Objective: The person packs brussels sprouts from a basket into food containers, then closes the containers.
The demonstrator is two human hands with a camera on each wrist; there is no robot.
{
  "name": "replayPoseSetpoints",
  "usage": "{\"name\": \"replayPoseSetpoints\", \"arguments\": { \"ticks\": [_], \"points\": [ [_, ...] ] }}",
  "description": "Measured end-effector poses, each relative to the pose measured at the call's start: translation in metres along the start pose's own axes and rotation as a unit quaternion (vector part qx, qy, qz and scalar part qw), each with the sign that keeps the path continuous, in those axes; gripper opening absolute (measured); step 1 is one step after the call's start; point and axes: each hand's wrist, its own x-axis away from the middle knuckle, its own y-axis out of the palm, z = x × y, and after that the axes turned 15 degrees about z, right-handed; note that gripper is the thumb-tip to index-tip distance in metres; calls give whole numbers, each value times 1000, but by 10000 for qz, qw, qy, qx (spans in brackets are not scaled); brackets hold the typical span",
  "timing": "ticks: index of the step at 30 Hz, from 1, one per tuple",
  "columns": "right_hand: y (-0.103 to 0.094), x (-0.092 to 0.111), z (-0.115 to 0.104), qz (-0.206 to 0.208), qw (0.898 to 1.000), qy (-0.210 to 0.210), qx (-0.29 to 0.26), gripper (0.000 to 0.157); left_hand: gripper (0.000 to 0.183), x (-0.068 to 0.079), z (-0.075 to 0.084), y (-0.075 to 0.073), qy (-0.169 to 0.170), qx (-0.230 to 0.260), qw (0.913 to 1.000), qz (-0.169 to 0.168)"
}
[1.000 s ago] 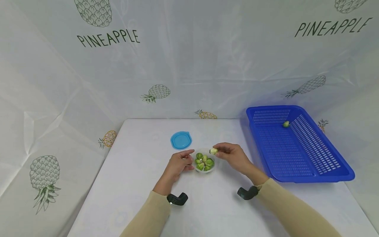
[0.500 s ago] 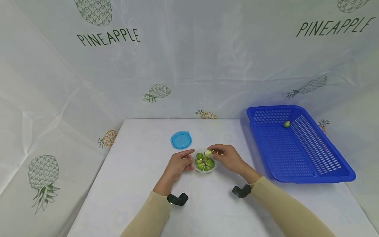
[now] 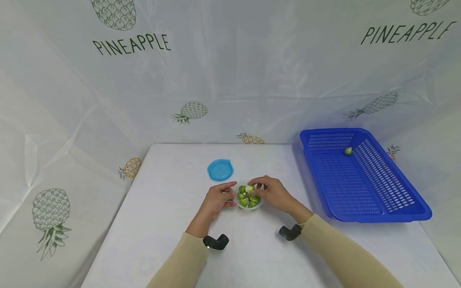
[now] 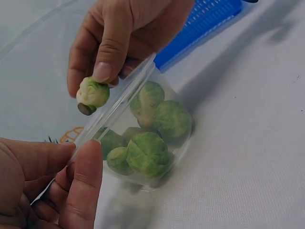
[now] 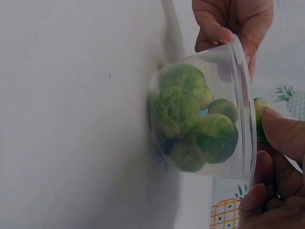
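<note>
A small clear plastic bowl [image 5: 245, 119] stands on the white table, holding several green Brussels sprouts [image 4: 148, 155]. My left hand [image 3: 215, 199] grips the bowl's rim at its left side, with thumb and finger on the edge in the left wrist view. Over the bowl's mouth, my right hand [image 3: 272, 193] pinches one Brussels sprout [image 4: 94, 93] between thumb and fingers, its cut stem pointing down. In the right wrist view that sprout is partly hidden behind the rim and thumb.
Behind the bowl lies a light blue lid [image 3: 220, 170]. At the right stands a large blue plastic basket [image 3: 360, 188] with one Brussels sprout [image 3: 348, 151] in its far corner. A white sheet printed with pineapples [image 3: 193, 111] hangs round the table.
My right hand has moved left with the Brussels sprout, from beside the bowl's right rim to over its mouth. The left hand has stayed at the rim.
</note>
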Motion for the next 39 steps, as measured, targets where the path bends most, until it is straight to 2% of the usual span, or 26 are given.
{"name": "replayPoseSetpoints", "arguments": {
  "ticks": [12,29,35,39],
  "points": [
    [2,0,0,-74,9999,-61,135,25,44,-1,-1,0,-1,24,10000,0],
    [2,-2,2,-267,9981,-418,369,28,44,0,-1,0,2,55,10000,-8],
    [2,-3,3,-123,9991,-372,158,27,45,0,-1,0,-5,107,9999,-1],
    [2,-4,4,-59,9994,-279,-189,27,44,1,-1,0,23,131,9999,-10]
  ]
}}
